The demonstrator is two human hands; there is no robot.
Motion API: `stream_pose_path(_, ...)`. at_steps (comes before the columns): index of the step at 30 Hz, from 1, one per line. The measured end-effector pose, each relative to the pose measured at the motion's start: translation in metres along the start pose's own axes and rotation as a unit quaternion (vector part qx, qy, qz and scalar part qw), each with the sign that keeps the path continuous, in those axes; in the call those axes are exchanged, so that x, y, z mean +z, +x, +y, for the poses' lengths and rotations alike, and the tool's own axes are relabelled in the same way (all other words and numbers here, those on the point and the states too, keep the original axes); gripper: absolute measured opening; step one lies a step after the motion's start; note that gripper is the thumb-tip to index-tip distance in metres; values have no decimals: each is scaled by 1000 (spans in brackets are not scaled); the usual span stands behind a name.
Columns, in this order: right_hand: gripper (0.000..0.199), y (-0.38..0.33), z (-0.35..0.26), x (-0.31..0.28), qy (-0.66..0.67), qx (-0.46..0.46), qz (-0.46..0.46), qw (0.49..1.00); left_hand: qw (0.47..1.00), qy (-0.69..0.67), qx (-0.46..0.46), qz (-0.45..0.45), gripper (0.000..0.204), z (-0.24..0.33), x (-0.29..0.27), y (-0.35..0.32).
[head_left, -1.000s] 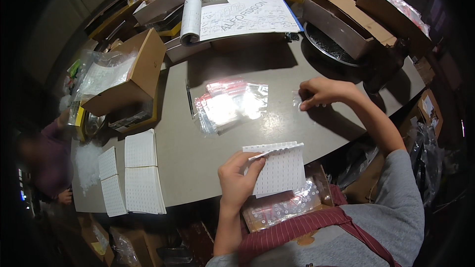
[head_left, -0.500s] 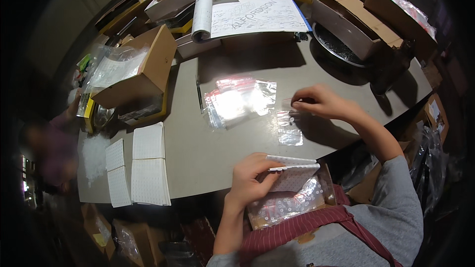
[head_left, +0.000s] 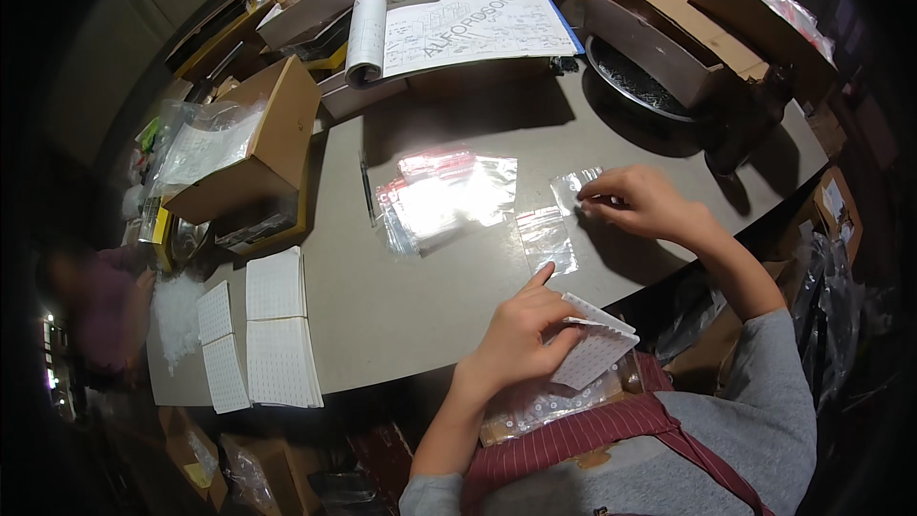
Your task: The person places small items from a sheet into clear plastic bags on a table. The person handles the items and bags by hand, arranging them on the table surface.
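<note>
At the near edge of the grey surface (head_left: 401, 306), my left hand (head_left: 521, 339) is closed on a white dotted sheet (head_left: 594, 349), thumb and fingers pinching it just off the surface's rim, with the forefinger stretched out so its tip meets the lower corner of a small clear zip bag (head_left: 546, 239) lying flat there. My right hand (head_left: 638, 201) is farther out and to the right, fingertips drawn together on the edge of a second small clear bag (head_left: 573, 186); I think it is pinched rather than just pressed down, but the glare makes that hard to judge. Just left of both bags lies a fanned pile of larger clear bags (head_left: 444, 196) with red strips along their tops, and a dark pen (head_left: 367, 193) lies beside that pile. In my lap, under the sheet, sits a clear bag of small pale pieces (head_left: 540, 406). Stacks of white dotted sheets (head_left: 277, 330) lie at the left end of the surface, well apart from my hands. An open cardboard box (head_left: 258, 148) stands beyond them, and a large open notebook (head_left: 458, 29) rests on boxes at the far side.
</note>
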State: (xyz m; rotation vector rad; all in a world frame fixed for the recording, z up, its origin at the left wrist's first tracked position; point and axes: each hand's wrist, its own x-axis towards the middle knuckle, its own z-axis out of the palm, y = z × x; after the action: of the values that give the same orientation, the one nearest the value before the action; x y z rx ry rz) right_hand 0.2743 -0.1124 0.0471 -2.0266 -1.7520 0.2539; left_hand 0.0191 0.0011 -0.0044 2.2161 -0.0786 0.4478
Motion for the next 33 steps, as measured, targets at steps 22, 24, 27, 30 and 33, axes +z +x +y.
stream_pose_path(22, 26, 130, -21, 36, 160, -67, -41, 984, 993, -67, 11, 100, 13, -2, 0, -4)
stream_pose_path(24, 24, 137, -24, 49, 167, -54, -48, 983, 979, -92, 40, 178, 11, 2, -1, -2)
stream_pose_path(27, 26, 136, -21, 63, 41, -148, 9, 988, 982, -99, 16, 157, 15, -5, -1, -8)
stream_pose_path(30, 29, 136, -18, 72, -42, -153, 34, 987, 983, -79, 2, 166, 15, -2, -1, -9)
stream_pose_path(33, 40, 141, -10, 70, -35, -28, 24, 999, 974, -88, -14, 209, 16, -4, 2, -14)
